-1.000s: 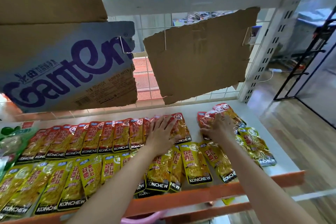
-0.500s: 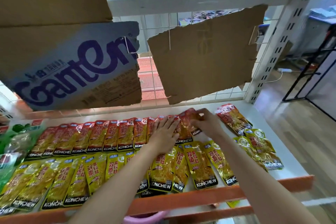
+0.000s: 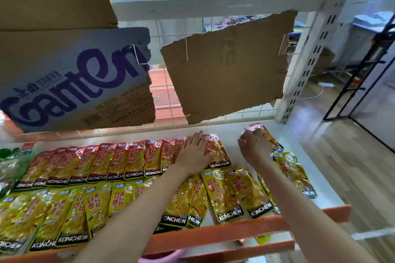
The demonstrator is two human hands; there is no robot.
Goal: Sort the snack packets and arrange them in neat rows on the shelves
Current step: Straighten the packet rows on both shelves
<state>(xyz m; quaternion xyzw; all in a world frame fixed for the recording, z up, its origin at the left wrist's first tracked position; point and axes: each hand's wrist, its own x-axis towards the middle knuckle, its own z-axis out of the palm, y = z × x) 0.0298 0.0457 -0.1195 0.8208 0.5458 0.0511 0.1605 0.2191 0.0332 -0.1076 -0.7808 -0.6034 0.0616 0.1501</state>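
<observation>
The right hand is now gripping a loose red packet near the shelf's back right corner, having left the red row. The left hand is still pressing flat on that row's end.

Two rows of packets lie on the shelf. The back row is behind the front row. The left hand rests flat on the right end of the back row. The right hand is to its right, on a loose pile of packets. A cardboard sheet hangs behind.
</observation>
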